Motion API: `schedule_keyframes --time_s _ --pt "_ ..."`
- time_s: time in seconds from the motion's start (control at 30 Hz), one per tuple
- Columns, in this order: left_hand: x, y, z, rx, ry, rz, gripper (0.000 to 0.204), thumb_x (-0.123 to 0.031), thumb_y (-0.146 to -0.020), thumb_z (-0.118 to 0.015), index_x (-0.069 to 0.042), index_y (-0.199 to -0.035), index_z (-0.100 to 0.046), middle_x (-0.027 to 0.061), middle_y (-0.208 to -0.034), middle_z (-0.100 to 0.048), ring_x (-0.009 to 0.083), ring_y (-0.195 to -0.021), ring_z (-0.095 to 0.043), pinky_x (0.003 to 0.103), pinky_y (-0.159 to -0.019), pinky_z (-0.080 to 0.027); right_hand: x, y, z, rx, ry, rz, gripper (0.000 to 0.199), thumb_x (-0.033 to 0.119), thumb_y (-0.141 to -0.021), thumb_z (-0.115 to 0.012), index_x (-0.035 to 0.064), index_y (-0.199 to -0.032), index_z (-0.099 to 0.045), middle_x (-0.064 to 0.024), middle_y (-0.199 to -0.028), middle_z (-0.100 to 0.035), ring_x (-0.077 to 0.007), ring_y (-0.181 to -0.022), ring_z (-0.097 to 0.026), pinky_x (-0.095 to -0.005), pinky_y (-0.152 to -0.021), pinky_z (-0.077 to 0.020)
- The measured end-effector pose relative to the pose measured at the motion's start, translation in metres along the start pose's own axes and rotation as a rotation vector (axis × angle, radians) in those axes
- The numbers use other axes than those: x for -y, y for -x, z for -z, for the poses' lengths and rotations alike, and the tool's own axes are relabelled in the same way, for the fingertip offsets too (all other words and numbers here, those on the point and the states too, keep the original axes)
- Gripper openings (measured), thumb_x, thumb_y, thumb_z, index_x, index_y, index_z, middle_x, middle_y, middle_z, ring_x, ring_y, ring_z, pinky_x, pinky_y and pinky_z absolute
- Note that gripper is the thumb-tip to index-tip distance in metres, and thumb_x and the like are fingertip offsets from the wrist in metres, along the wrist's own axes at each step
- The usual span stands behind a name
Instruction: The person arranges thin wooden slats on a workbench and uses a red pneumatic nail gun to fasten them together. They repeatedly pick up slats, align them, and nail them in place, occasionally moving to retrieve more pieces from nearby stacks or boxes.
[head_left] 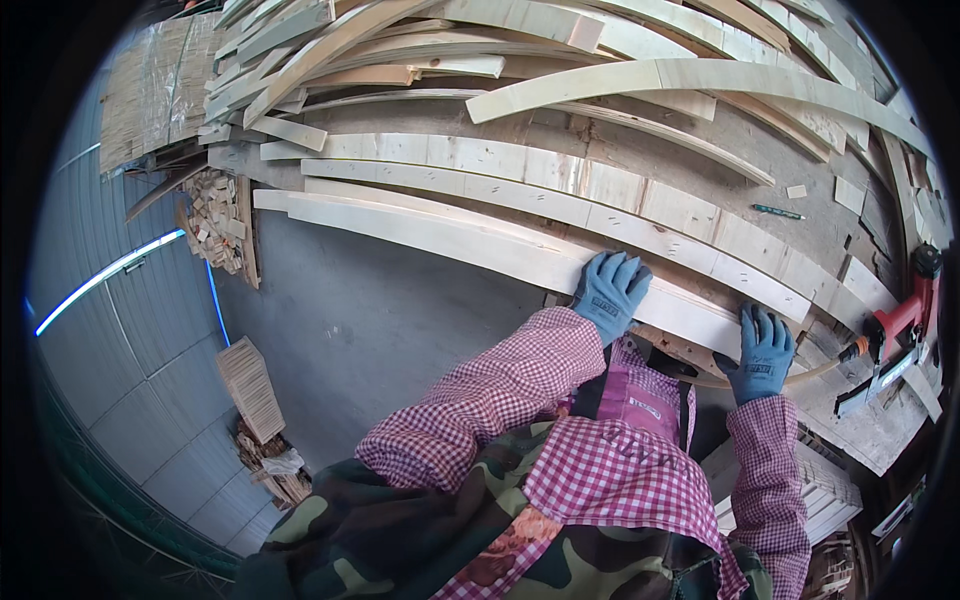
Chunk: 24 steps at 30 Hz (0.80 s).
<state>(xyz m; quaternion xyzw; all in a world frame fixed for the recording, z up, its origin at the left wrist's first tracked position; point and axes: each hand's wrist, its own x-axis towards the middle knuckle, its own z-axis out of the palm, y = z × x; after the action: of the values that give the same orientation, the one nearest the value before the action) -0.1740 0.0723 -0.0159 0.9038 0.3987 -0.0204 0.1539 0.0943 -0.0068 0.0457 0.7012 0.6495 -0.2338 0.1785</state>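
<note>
Fingers point(612, 275) on the left hand point(608, 295) were spread flat, pressing down on the near plank point(470, 243) rather than gripping it. Same deal with the right hand point(763, 352), blue glove, fingers open and laid over that plank's edge further along. It lay along the front edge of the counter point(560, 125), with a couple more long planks right behind it and a messy stack of boards point(330, 45) at the far end. Red power tool point(900, 330) sat just right of the right hand, and a green pen point(778, 211) lay further back.
</note>
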Motion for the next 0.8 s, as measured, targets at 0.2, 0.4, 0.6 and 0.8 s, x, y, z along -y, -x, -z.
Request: schedule_keyframes --time_s 0.2,0.4,0.6,0.8 --pt "0.001 0.004 0.011 0.032 0.128 -0.011 0.082 -0.043 -0.060 -0.075 -0.010 -0.129 -0.046 0.0138 -0.130 -0.040 0.0329 -0.125 -0.035 0.053 -0.107 -0.025 -0.014 0.003 -0.046 -0.089 -0.091 0.043 0.090 0.035 -0.054 -0.083 0.0175 -0.133 -0.043 -0.0078 -0.128 -0.048 -0.0279 -0.120 -0.044 -0.0466 -0.103 -0.0311" --pt "0.097 0.004 0.079 0.294 0.068 -0.079 0.096 -0.047 -0.065 -0.073 -0.006 -0.141 -0.033 0.0144 -0.134 -0.037 0.0307 -0.128 -0.031 0.048 -0.112 -0.018 -0.025 -0.001 -0.068 -0.262 -0.117 0.106 0.092 0.029 -0.043 -0.084 0.0194 -0.127 -0.047 -0.0068 -0.120 -0.051 -0.0275 -0.115 -0.047 -0.0464 -0.097 -0.0335" --pt "0.152 0.012 0.077 0.490 -0.057 -0.131 0.088 -0.042 -0.064 -0.076 -0.006 -0.136 -0.040 0.0126 -0.127 -0.041 0.0307 -0.121 -0.036 0.045 -0.103 -0.028 -0.027 0.001 -0.071 -0.244 -0.105 0.115 0.095 0.029 -0.042 -0.085 0.0177 -0.128 -0.047 -0.0079 -0.120 -0.050 -0.0287 -0.115 -0.047 -0.0468 -0.097 -0.0329" --pt "0.160 0.008 0.070 0.554 0.001 -0.153 0.083 -0.041 -0.062 -0.077 -0.011 -0.132 -0.044 0.0105 -0.122 -0.043 0.0299 -0.115 -0.039 0.046 -0.099 -0.033 -0.026 0.005 -0.071 -0.259 -0.093 0.119 0.099 0.030 -0.041 -0.086 0.0177 -0.130 -0.046 -0.0085 -0.123 -0.050 -0.0292 -0.116 -0.046 -0.0476 -0.098 -0.0324"
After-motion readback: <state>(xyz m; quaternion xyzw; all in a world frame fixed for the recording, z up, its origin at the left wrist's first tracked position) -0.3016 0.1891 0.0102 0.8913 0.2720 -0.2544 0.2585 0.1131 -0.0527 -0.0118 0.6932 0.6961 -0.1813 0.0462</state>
